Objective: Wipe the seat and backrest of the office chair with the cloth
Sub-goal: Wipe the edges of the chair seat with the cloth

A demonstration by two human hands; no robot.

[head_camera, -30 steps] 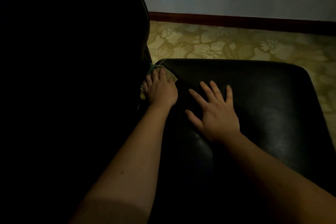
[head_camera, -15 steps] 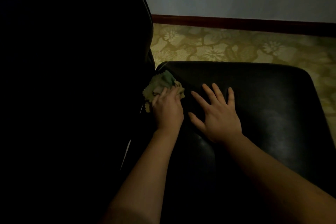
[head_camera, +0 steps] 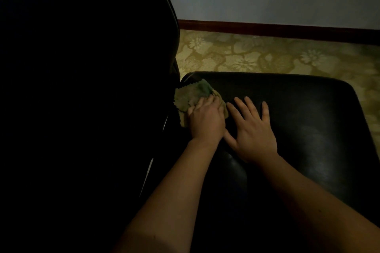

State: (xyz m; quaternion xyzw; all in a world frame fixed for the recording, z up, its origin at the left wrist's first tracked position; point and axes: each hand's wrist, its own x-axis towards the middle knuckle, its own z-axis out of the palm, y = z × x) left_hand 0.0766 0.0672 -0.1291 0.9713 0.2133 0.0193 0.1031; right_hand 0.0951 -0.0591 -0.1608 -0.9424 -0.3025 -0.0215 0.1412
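Black padded seat (head_camera: 298, 109) under inspection, with the backrest (head_camera: 102, 68) standing at the left in deep shadow. The cloth (head_camera: 189, 96), greenish and bunched, lies on the far left corner of the seat, just beside the gap at the foot of the backrest. The left hand (head_camera: 205, 121) is on top of it, fingers bent down into the folds, gripping it and pressing it to the seat. The right hand (head_camera: 253, 131) lies flat on the seat just to the right, fingers spread and holding nothing, apparently as a brace.

Progress, as judged: the wiping is at the seat's far left corner. The right half of the seat shows a dull haze and looks not yet done. The cloth is not on the backrest, and its surface is too dark to assess. Most of the task appears outstanding.

Change from one second ago: the left hand has drawn nearer and a little to the right, away from the corner. The cloth, then mostly hidden beneath the hand, now shows beyond the fingertips. The right hand's position on the seat is unchanged.
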